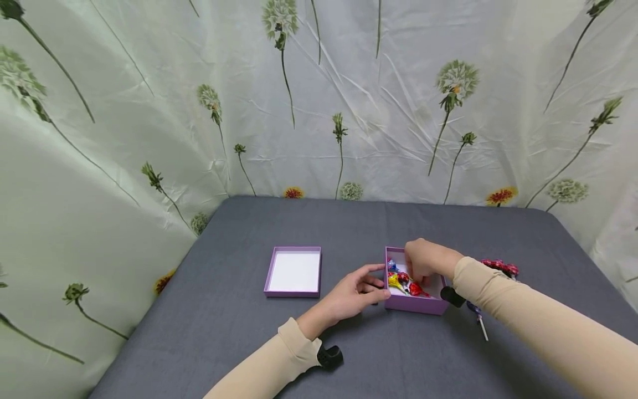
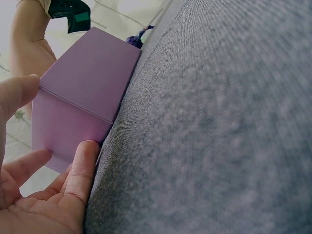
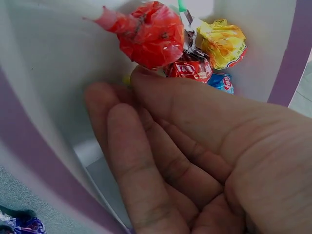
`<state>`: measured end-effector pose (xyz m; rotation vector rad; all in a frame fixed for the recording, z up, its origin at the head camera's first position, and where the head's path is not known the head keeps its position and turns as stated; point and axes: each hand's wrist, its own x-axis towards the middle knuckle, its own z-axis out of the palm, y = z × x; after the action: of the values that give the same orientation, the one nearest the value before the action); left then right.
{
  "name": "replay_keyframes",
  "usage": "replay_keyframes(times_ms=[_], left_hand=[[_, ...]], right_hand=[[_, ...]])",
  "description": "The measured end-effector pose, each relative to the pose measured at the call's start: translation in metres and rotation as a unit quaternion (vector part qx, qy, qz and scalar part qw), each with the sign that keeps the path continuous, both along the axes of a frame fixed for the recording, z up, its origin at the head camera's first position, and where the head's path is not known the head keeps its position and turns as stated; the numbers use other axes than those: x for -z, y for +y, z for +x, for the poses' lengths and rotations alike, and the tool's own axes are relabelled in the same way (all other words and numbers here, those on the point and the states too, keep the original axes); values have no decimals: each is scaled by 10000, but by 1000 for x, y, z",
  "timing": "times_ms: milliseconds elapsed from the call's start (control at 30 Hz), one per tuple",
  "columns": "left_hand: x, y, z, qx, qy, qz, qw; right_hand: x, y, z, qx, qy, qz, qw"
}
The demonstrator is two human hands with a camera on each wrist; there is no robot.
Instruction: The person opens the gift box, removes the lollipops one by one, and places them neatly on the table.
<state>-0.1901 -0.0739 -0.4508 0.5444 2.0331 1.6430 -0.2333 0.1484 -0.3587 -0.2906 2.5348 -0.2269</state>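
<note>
A purple box (image 1: 413, 303) with a pale inside holds several wrapped lollipops. Among them are a red one (image 3: 152, 36), a yellow one (image 3: 222, 44) and a blue one (image 3: 222, 82). My right hand (image 1: 430, 259) reaches down into the box, fingers curled and thumb close to the fingertips. A small yellow bit (image 3: 126, 80) peeks out behind the thumb; I cannot tell whether the hand holds it. My left hand (image 1: 351, 293) rests against the box's left side, its thumb at the near corner and fairly straight fingertips touching the wall.
To the left lies a shallow purple box lid (image 1: 294, 271), its white inside facing up. Right of the box are a purple-wrapped lollipop (image 1: 474, 308) and a pinkish-red wrapped group (image 1: 500, 267), partly behind my right forearm. A flowered curtain (image 1: 309, 111) hangs behind the grey table (image 1: 224, 332).
</note>
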Motion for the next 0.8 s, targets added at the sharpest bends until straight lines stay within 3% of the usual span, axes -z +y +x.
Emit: replay_keyframes(times_ms=[133,433,800], left_hand=[[0,-1,0,53,71,5,10000],[2,-1,0,63,124,46,9999],[3,-1,0,54,75,62,9999]], right_hand=[[1,0,2,13,14,0,10000],[4,0,4,-388,378,6,9985],[4,-1,5,-355,374,-26,9987]])
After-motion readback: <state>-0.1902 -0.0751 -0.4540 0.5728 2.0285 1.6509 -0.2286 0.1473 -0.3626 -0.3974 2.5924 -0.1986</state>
